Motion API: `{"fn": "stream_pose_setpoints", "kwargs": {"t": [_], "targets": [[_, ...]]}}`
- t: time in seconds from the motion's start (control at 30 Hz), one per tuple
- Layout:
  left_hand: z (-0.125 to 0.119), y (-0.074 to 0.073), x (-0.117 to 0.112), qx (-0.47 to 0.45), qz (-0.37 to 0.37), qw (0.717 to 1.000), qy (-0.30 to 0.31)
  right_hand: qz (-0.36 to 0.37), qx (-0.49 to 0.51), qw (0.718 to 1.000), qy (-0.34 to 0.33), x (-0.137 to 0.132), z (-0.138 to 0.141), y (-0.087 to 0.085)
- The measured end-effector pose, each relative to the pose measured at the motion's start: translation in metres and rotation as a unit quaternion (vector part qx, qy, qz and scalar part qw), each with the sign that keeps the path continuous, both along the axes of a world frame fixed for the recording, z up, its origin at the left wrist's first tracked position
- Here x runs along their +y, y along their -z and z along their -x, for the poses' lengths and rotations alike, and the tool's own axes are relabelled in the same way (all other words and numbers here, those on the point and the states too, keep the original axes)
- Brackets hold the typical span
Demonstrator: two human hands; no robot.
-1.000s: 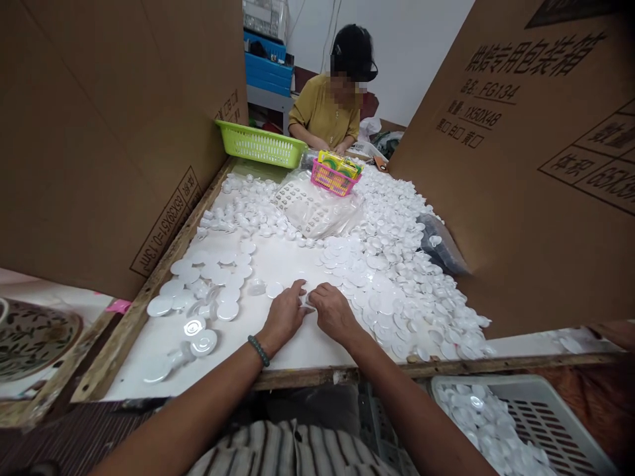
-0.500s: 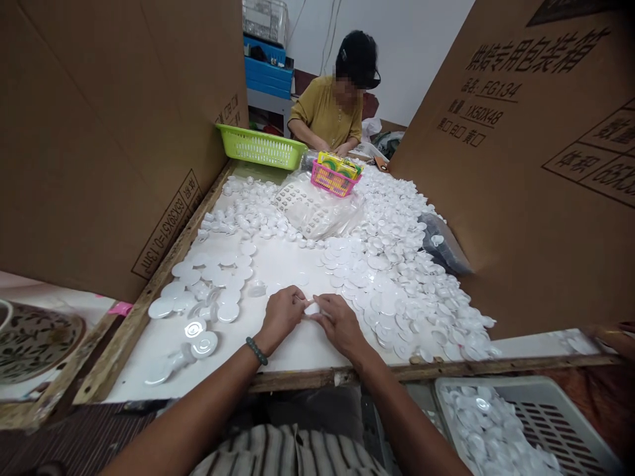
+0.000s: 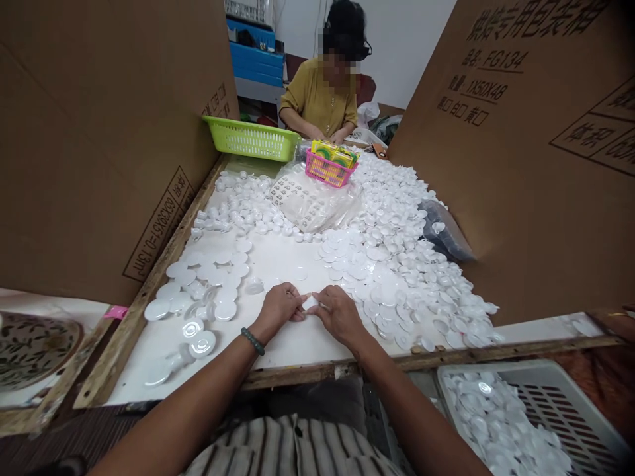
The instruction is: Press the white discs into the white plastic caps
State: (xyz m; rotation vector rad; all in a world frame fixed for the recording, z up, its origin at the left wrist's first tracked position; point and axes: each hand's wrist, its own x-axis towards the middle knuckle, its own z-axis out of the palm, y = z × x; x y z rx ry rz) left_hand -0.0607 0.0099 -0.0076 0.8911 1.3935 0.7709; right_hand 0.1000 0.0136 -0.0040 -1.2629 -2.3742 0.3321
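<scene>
White piece: the small white piece (image 3: pixel 311 302) is just below the centre of the frame, between my two hands, over the table (image 3: pixel 307 347).
Left hand: my left hand (image 3: pixel 286 304) pinches it from the left, fingers curled.
Right hand: my right hand (image 3: pixel 337 311) grips it from the right, thumb and fingers closed in.
Nearer hand: neither; the piece touches both, lying to the right of my left fingertips and to the left of my right ones.
Long axis: I cannot tell; my fingers cover its ends.
Right-hand discs: the spread of white discs (image 3: pixel 384 294), right of centre, lies just beside my right hand.
Left-hand discs: the cluster (image 3: pixel 225 311) at the left of the frame lies farther from my left hand.
</scene>
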Motion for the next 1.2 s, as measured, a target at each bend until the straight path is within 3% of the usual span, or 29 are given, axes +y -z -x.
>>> {"fn": "stream_pose_setpoints", "kwargs": {"t": [0.17,0.4,0.77,0.9,0.97,1.07,1.13,1.2], "targets": [[0.0,-0.004,-0.006,-0.012,-0.043,0.999,-0.013,-0.024,0.044,0.997,0.064,-0.012,0.003,0.005],[0.004,-0.007,-0.007,-0.036,-0.021,0.999,0.015,0.078,0.12,0.99,0.008,-0.012,-0.004,0.003],[0.006,-0.003,-0.003,0.015,-0.001,0.997,0.069,0.083,0.11,0.99,0.033,-0.01,-0.002,0.006],[0.007,-0.006,-0.01,0.092,-0.07,0.989,0.096,0.059,0.094,0.993,0.026,-0.017,-0.002,0.002],[0.007,-0.01,-0.017,0.207,-0.142,0.964,0.084,0.025,0.084,0.996,0.017,-0.019,-0.004,0.0],[0.006,-0.02,-0.027,0.355,-0.271,0.892,0.067,-0.06,0.098,0.99,0.081,-0.017,-0.011,-0.001],[0.005,-0.026,-0.03,0.387,-0.354,0.844,0.109,-0.1,0.076,0.981,0.146,-0.015,-0.016,-0.001],[0.004,-0.027,-0.031,0.394,-0.399,0.81,0.174,-0.105,0.012,0.98,0.166,-0.013,-0.016,-0.001]]}}
